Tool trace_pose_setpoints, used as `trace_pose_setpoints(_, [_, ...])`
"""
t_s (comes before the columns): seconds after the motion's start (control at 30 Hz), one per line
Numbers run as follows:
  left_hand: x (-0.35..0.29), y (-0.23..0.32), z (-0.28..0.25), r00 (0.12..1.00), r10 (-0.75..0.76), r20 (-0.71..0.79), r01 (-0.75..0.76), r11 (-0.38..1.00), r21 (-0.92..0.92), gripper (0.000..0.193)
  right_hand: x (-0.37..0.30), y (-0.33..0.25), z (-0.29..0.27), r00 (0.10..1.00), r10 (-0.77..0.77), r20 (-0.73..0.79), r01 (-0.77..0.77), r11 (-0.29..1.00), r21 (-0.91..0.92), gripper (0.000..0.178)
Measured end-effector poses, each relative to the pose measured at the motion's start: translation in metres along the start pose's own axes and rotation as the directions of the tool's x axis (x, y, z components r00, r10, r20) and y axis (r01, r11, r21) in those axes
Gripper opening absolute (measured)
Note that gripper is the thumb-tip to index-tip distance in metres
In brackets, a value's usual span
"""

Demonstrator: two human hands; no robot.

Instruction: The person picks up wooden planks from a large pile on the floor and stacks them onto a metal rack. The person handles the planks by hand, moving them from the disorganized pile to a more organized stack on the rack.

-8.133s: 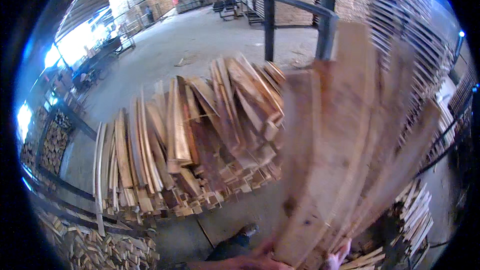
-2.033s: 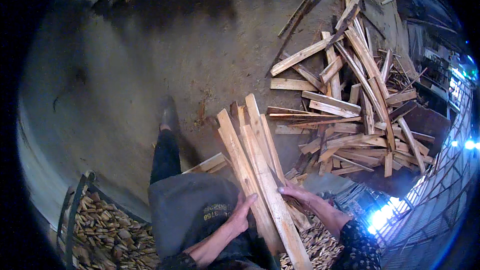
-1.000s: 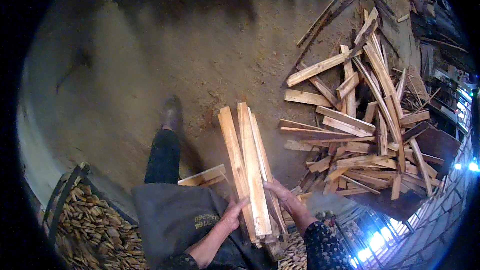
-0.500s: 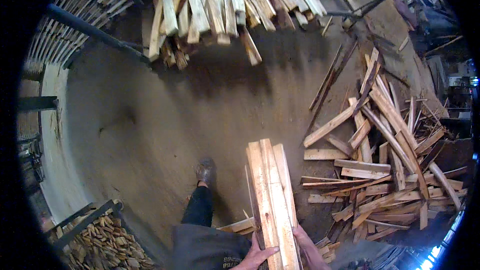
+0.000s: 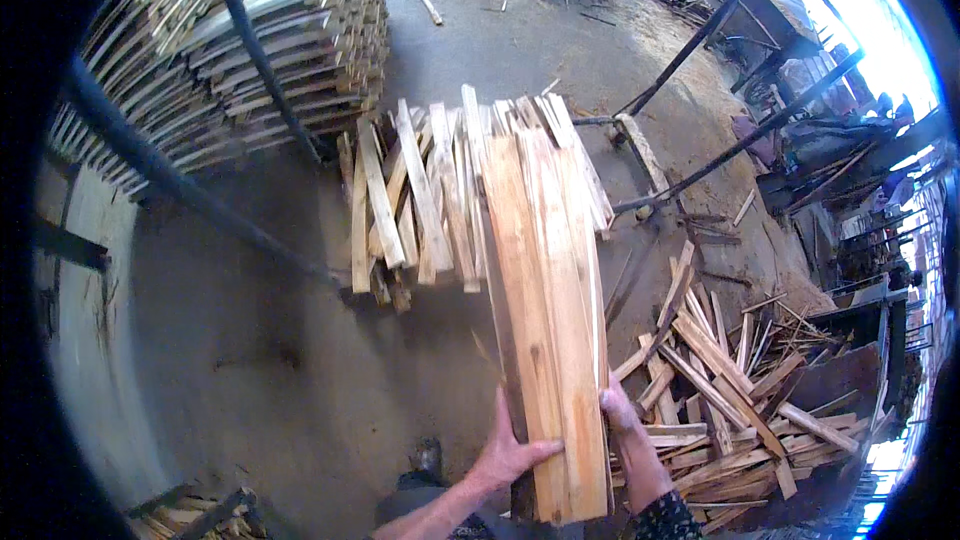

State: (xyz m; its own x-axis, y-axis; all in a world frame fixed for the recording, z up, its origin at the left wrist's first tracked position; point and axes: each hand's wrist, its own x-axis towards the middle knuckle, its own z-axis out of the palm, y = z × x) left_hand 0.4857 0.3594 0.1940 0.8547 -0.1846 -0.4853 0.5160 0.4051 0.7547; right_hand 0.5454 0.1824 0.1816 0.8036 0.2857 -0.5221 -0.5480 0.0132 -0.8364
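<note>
A bundle of long, pale wooden slats (image 5: pixel 550 340) is held up between my two hands, tilted away from me. My left hand (image 5: pixel 508 452) grips its left side, with the thumb laid across the top face. On the right edge, my right hand (image 5: pixel 625 412) presses against the slats; some of its fingers are hidden behind the wood. The far end of the bundle overlaps a stack of similar slats (image 5: pixel 425 200) ahead of me; whether the two touch I cannot tell.
At the right lies a messy heap of loose wood pieces (image 5: pixel 740 380). A tall pile of slats (image 5: pixel 290 40) rises at the far left behind dark metal bars (image 5: pixel 170 180). Another bar (image 5: pixel 745 155) slants at the right. More wood pieces (image 5: pixel 190 520) sit at the lower left.
My hands have lifted the slat bundle up and forward, toward the stack ahead. The view has tilted up, showing more of the room.
</note>
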Motion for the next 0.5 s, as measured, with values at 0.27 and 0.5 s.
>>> trace_pose_setpoints(0.27, [0.223,0.070,-0.030,0.986,0.098,-0.138,-0.098,0.995,0.001,0.105,0.275,-0.070,-0.058,0.994,0.000,0.112,0.009,0.997,-0.078,0.087])
trace_pose_setpoints(0.5, [0.377,-0.007,-0.069,0.933,0.060,-0.354,0.273,0.523,0.807,0.090,0.378,-0.001,-0.096,0.974,-0.226,-0.017,0.131,0.624,-0.771,0.068])
